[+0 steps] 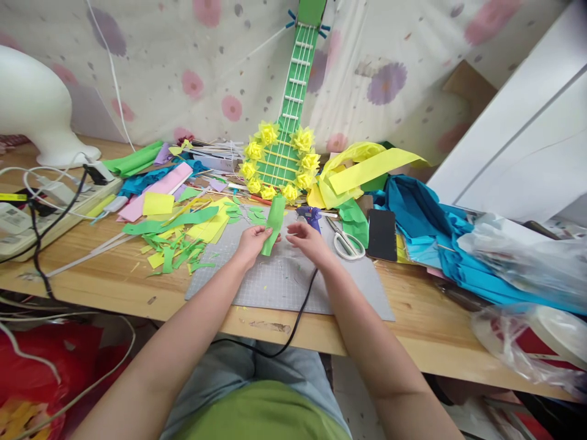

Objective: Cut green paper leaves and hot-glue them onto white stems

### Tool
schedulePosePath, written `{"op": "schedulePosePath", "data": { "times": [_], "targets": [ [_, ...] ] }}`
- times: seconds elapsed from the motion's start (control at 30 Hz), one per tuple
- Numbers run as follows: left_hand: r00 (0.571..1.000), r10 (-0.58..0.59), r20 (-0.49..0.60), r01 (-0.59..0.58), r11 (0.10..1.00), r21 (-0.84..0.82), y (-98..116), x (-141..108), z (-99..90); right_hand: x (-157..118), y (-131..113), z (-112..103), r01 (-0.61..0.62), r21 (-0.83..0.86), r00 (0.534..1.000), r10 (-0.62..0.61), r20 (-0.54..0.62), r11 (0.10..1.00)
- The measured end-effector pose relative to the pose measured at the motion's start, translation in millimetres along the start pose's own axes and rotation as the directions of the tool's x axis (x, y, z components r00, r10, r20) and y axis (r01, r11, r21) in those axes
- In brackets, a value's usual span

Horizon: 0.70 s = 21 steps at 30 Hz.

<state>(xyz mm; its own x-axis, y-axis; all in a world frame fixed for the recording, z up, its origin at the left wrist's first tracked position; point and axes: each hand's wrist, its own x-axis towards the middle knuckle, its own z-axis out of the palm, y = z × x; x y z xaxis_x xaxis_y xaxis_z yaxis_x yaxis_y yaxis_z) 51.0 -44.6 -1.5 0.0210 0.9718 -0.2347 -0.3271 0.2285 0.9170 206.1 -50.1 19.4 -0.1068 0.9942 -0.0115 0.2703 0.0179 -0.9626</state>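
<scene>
My left hand [253,242] pinches a green paper strip [274,221], held upright over the grey cutting mat [270,284]. Just right of the strip is my right hand [306,237], its fingers apart and slightly curled, holding nothing. Behind that hand lies a purple glue gun [310,216], its black cord crossing the mat. White-handled scissors [349,245] rest to its right. Small green paper leaves [247,212] lie behind my left hand.
A green paper guitar with yellow flowers [279,156] leans against the wall. Paper scraps [177,244] cover the left side. On the right are a black phone [382,235], blue paper [419,211] and plastic bags. A power strip [22,235] sits far left.
</scene>
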Motion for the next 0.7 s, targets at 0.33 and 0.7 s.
{"op": "schedulePosePath", "data": {
  "times": [0.33, 0.7],
  "targets": [
    [0.898, -0.359, 0.255, 0.437, 0.797, -0.417, 38, -3, -19.4, -31, -3, -128, -0.299, -0.76, 0.954, 0.201, -0.223, 0.577],
    [0.992, -0.111, 0.052, 0.106, 0.99, 0.098, 35, -5, -7.3, -8, 30, -108, -0.328, -0.91, 0.942, 0.158, -0.295, 0.255]
  ]
}}
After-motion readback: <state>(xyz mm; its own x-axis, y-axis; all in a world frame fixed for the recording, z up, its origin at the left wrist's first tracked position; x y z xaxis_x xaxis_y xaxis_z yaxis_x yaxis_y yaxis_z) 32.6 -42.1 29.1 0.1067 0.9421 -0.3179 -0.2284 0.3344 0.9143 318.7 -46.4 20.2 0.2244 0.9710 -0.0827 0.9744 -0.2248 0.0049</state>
